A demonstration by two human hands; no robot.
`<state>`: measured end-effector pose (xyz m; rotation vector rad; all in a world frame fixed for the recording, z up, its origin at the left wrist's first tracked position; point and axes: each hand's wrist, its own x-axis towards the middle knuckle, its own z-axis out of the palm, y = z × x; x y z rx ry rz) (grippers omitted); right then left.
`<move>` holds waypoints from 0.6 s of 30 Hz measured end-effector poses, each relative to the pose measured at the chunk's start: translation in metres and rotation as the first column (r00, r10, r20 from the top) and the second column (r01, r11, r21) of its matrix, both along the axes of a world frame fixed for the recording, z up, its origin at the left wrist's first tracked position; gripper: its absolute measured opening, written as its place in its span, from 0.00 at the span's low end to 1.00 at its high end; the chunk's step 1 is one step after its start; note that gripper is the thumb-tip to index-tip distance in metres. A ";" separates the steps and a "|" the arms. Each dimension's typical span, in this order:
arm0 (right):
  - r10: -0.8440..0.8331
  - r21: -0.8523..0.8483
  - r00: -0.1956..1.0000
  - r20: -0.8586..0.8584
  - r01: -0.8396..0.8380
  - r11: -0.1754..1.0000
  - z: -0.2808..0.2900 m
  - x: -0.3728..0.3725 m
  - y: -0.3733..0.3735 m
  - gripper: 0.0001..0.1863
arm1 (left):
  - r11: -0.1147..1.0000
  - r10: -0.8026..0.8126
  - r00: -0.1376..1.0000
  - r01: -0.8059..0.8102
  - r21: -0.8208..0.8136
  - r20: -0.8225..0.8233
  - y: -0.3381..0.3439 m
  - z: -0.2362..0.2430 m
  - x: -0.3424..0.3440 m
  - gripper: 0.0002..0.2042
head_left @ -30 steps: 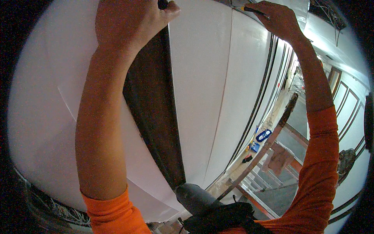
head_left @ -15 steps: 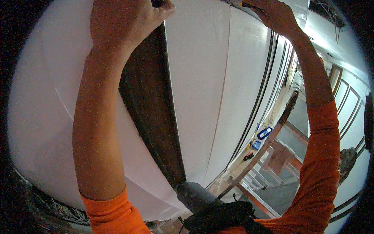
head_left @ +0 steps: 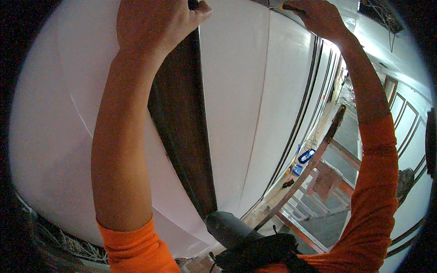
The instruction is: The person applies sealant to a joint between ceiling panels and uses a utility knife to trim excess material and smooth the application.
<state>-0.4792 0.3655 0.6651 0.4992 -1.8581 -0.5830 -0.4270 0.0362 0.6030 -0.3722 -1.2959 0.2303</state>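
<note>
Both my arms, in orange sleeves, reach up along a white wall point(head_left: 234, 91). My left hand point(head_left: 157, 25) is at the top edge, closed, with its thumb beside a small black object point(head_left: 194, 4) that is mostly hidden. It is over the upper part of a dark brown vertical strip point(head_left: 185, 113) set between white panels. My right hand point(head_left: 321, 20) is raised at the upper right, closed around a thin dark tool point(head_left: 291, 6) with a bit of yellow. The tool's kind is not clear. Its front end is near the wall's top edge.
A wooden ladder point(head_left: 296, 182) with a cloth point(head_left: 324, 181) hung on it stands at my lower right. Blue items point(head_left: 306, 156) and a cable lie along the wall's foot. Loose wires point(head_left: 387, 18) hang from a dark ceiling opening. A black bag point(head_left: 257, 252) is at my body.
My left hand and forearm have shifted slightly to the right across the brown strip. My right hand stays nearly in place, still gripping the thin tool.
</note>
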 end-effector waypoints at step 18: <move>0.020 0.131 0.982 -0.189 0.005 0.991 -0.008 -0.027 0.032 0.15 | 1.000 0.014 0.999 -0.014 -0.025 -0.031 -0.004 0.004 -0.002 0.20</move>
